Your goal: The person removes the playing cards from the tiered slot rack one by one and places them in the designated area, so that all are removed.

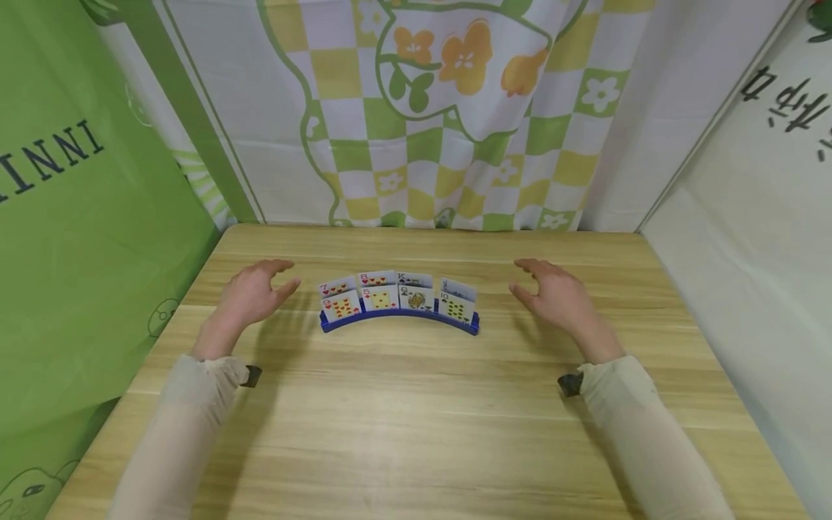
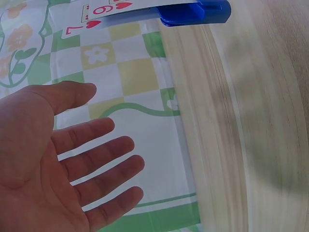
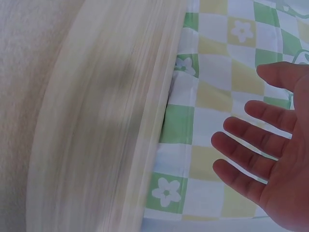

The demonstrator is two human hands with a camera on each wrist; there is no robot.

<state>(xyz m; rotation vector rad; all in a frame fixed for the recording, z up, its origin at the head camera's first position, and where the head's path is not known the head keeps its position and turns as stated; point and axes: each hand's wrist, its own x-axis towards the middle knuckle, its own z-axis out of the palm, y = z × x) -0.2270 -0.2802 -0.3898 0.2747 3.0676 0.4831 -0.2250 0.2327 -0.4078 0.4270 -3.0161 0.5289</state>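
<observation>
A curved blue card holder (image 1: 399, 313) stands on the table with playing cards in two rows. The front row shows a 9 of hearts (image 1: 341, 307), a 5 of diamonds (image 1: 380, 297), a queen (image 1: 417, 299) and a 10 (image 1: 456, 308); behind are a 7, an 8, a king and one unreadable card. The left hand (image 1: 255, 292) hovers left of the holder, fingers spread and empty. In the left wrist view, the holder's end (image 2: 195, 13) is above the left hand (image 2: 72, 150). To the right of the holder, the right hand (image 1: 559, 296) is raised, its relaxed fingers (image 3: 251, 157) holding nothing.
The wooden table (image 1: 390, 419) extends in front of the holder and to both sides. A checked, flowered curtain (image 1: 429, 166) hangs at its back edge. Green cloth (image 1: 84, 217) covers the left side, and a white sheet with lettering (image 1: 760, 217) the right. Each wrist carries a dark strap piece.
</observation>
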